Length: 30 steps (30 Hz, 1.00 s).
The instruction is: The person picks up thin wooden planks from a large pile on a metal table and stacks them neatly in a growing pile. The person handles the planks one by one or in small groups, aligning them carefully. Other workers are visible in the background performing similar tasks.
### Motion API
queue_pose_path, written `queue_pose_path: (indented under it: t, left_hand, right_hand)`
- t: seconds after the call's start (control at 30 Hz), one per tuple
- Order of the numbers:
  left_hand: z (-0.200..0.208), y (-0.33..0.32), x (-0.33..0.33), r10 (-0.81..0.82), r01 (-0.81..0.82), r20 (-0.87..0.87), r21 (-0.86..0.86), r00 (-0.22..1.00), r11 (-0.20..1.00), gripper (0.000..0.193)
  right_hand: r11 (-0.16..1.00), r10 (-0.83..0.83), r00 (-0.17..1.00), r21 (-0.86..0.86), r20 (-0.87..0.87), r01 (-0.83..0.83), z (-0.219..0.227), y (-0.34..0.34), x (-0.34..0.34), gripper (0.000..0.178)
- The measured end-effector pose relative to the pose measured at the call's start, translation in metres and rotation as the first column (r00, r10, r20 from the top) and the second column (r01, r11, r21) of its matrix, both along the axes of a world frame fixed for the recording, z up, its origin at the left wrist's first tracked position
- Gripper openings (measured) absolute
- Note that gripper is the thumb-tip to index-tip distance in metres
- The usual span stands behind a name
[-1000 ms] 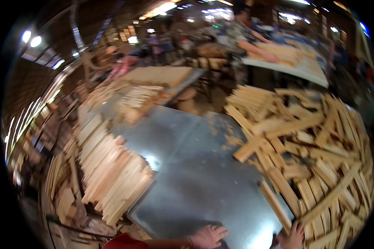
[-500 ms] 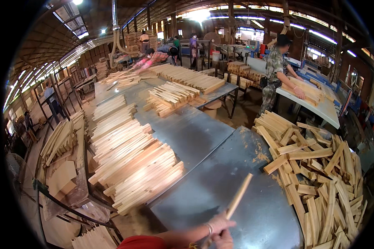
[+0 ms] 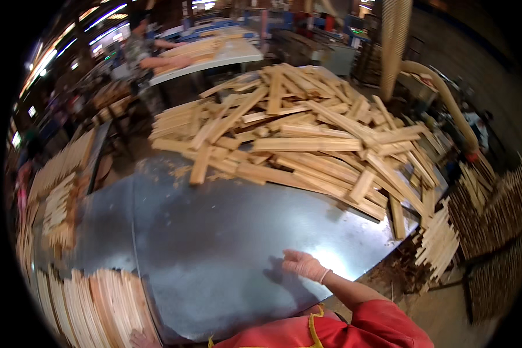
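My right hand (image 3: 304, 265), in a pale glove with a band at the wrist, hovers over the bare grey metal tabletop (image 3: 214, 255). Its fingers reach forward and it holds nothing. At the lower left, partly cut off by the picture's edge, my left hand (image 3: 144, 339) lies with its fingers stretched out against the near ends of a row of light wooden strips (image 3: 98, 304). Beyond the right hand, a large loose heap of wooden strips (image 3: 307, 139) covers the far part of the table.
More stacked strips (image 3: 60, 211) lie on the table at far left. A person (image 3: 142, 64) in camouflage clothing handles boards at a white-topped table (image 3: 238, 53). A ribbed duct (image 3: 395, 46) and hose stand at the back right. Bundled strips (image 3: 438, 240) lie beyond the right table edge.
My view has swung right toward the heap. The wooden strip that both hands held is no longer in my right hand; my hands have parted, the left now at the row of strips.
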<state>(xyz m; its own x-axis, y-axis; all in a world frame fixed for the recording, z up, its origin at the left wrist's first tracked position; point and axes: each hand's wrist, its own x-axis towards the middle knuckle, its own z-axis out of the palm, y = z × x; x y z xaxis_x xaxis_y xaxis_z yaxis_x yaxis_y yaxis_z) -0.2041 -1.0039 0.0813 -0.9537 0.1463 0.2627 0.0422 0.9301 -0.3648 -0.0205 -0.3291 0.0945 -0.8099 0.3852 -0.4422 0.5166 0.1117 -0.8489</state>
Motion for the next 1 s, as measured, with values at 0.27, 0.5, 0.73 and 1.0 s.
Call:
queue_pose_path:
  t: [0.27, 0.5, 0.73, 1.0]
  left_hand:
    - [-0.059, 0.257, 0.004, -0.322, 0.206, 0.232, 0.415, 0.918, 0.886, 0.076]
    - [-0.075, 0.398, 0.063, -0.425, 0.348, 0.241, 0.302, 0.872, 0.887, 0.072]
    - [-0.069, 0.401, 0.061, -0.431, 0.361, 0.195, 0.311, 0.881, 0.879, 0.062]
    - [-0.065, 0.398, 0.062, -0.456, 0.358, 0.188, 0.394, 0.870, 0.846, 0.061]
  right_hand:
    - [0.613, -0.700, 0.675, 0.291, -0.233, 0.735, 0.014, 0.268, 0.058, 0.074]
    - [0.350, -0.812, 0.584, 0.792, -0.010, 0.501, 0.014, 0.393, 0.058, 0.102]
    - [0.301, -0.800, 0.585, 0.753, -0.135, 0.585, -0.009, 0.375, 0.007, 0.096]
    - [0.601, -0.606, 0.767, 0.512, -0.210, 0.614, -0.009, 0.092, 0.043, 0.082]
